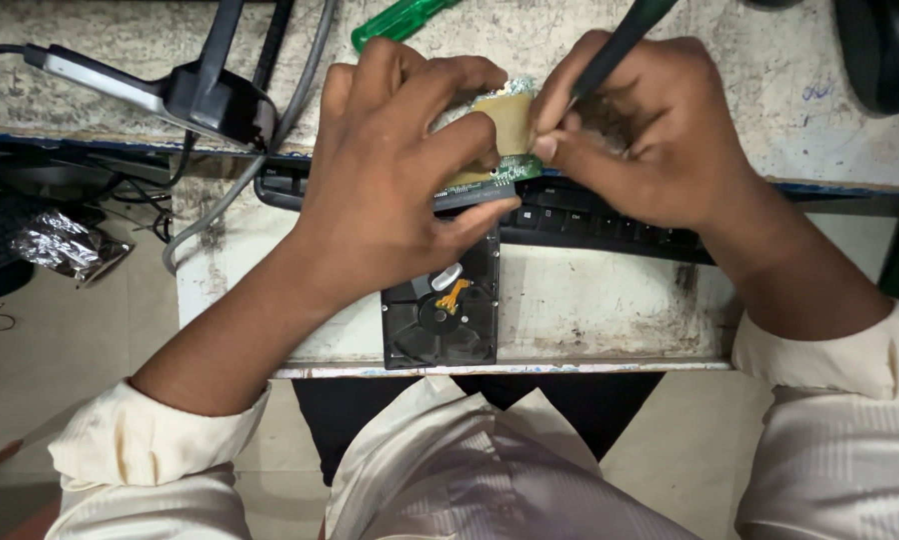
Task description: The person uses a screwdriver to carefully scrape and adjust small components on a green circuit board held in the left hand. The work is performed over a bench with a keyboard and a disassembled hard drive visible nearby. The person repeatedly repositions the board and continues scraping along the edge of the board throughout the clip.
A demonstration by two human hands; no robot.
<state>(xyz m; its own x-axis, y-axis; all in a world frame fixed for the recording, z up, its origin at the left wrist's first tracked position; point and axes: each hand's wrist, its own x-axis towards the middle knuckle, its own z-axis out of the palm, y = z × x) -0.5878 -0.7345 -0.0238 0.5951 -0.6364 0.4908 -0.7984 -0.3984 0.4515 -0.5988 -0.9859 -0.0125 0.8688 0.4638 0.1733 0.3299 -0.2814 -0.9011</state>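
Closest to the camera you get the cream shirt sleeves and both forearms reaching up over a pull-out shelf (590, 310), scuffed white and pretty grubby. Sitting on that shelf is a black hard drive (442, 312), underside up, with a little orange bit near its middle. Just above it the left hand (395, 175) has its fingers clamped on a small green circuit board (500, 140) with a tan patch on it, thumb under the bottom edge and the other fingers wrapped over the top. The board is held right over the far end of the drive. The right hand (640, 135) is closed around a dark tool handle (620, 45), tip down at the board's right edge. Behind the hands there's a black keyboard (580, 215) tucked under the tabletop (760, 110). Further back on that worn tabletop lie a green screwdriver handle (402, 20), a black-and-silver gadget (185, 95) and some grey cables (300, 90). Off left, lower down, a crumpled foil wrapper (62, 245).
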